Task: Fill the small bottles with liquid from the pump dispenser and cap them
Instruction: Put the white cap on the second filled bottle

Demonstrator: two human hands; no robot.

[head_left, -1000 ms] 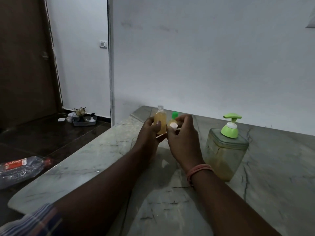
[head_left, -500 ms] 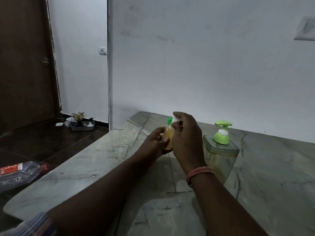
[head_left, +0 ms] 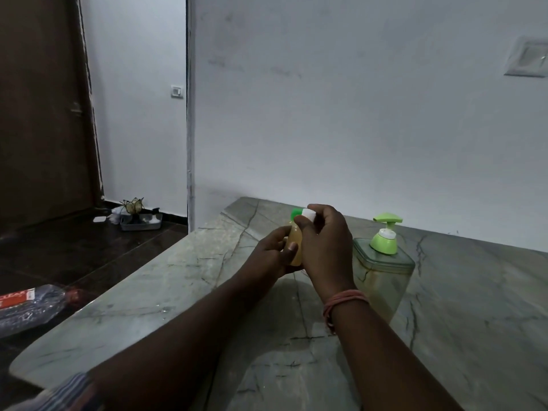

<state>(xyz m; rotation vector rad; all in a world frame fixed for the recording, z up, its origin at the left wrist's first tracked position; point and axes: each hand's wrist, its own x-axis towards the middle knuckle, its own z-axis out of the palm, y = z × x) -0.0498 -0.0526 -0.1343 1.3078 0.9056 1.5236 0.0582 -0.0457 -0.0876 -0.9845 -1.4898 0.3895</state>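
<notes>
Since the frame one second back, both hands have lifted the small bottle (head_left: 295, 247) clear of the marble counter (head_left: 184, 271), and the white cap (head_left: 308, 215), then held beside the neck, now sits at the top of the bottle under the right fingertips. Over the last half second the grip shows little change.

Left hand (head_left: 274, 255): fingers curled round the lower body of the bottle, thumb lying across its front face. Bottle is upright and carries a yellowish liquid; its neck is hidden behind the right hand.

Right hand (head_left: 324, 244): fingers and thumb pinch the white cap from above, directly over the left-hand fingers. Whether the cap is fully seated cannot be determined. A reddish thread band (head_left: 344, 301) circles the right wrist.

Just behind the right fingertips a green cap (head_left: 295, 214) shows; the bottle below it is hidden by the hands.

Beside the right hand, on the side away from the left, the pump dispenser (head_left: 382, 262) stands on the counter, a clear square container with green pump head, partly filled with yellowish liquid. It is near the hand; contact cannot be confirmed.

Well away from the left fingers, a plastic water bottle (head_left: 32, 307) lies on the dark floor, and a small tray (head_left: 142, 222) of oddments sits by the far wall.
</notes>
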